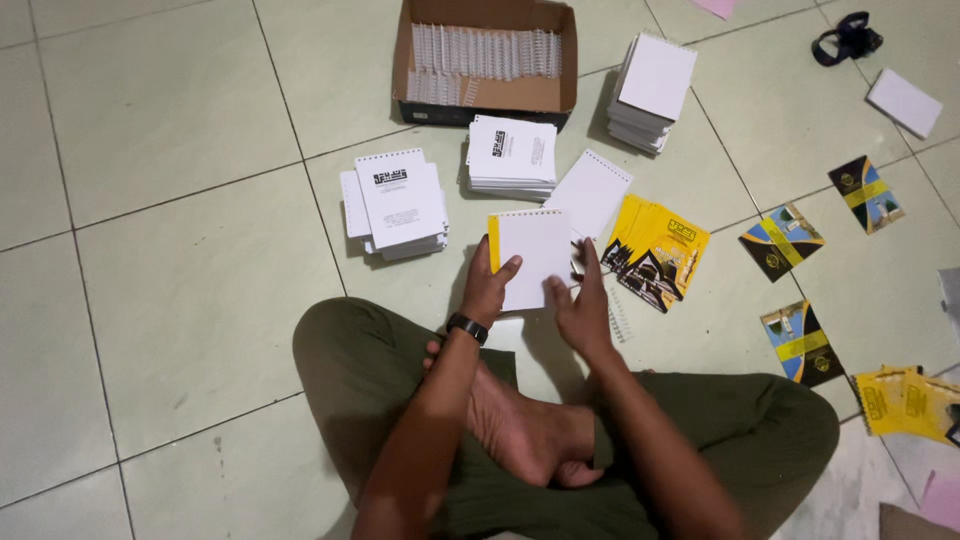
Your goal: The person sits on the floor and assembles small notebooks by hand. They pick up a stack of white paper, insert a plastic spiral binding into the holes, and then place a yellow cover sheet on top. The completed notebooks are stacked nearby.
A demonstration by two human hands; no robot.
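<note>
Floor [180, 300]: pale tiles, person seated cross-legged on it, bare foot [525, 425] tucked between green-trousered knees.

Box [485, 60]: open brown carton at top centre, holding rows of white wire spirals [485, 50].

Stacks: four piles of punched white sheets ahead of the knees. One tall plain stack [652, 90] right of the box. One stack with a black print on top [512, 155] just below the box. One stack with a black mark on its top sheet [398, 203] to the left. One single sheet [590, 193] lying tilted between the middle stack and the yellow covers.

Covers: yellow covers [655, 248] fanned just right of the hands, touching the tilted sheet's corner. Three dark-and-yellow cards [800, 340] well apart on the right; more yellow sheets [905, 400] at the right edge. White pad [903, 102] and black strap [845, 38] top right.

Pad [532, 258]: white block with a yellow edge on its left side, held upright-ish above the floor, between both hands, in front of the knees.

Left hand [487, 288]: clamped on the pad's lower left edge, thumb across the front; black watch [467, 327] on the wrist.

Right hand [582, 310]: fingers spread and flat, touching the pad's lower right corner; not closed around it.
</note>
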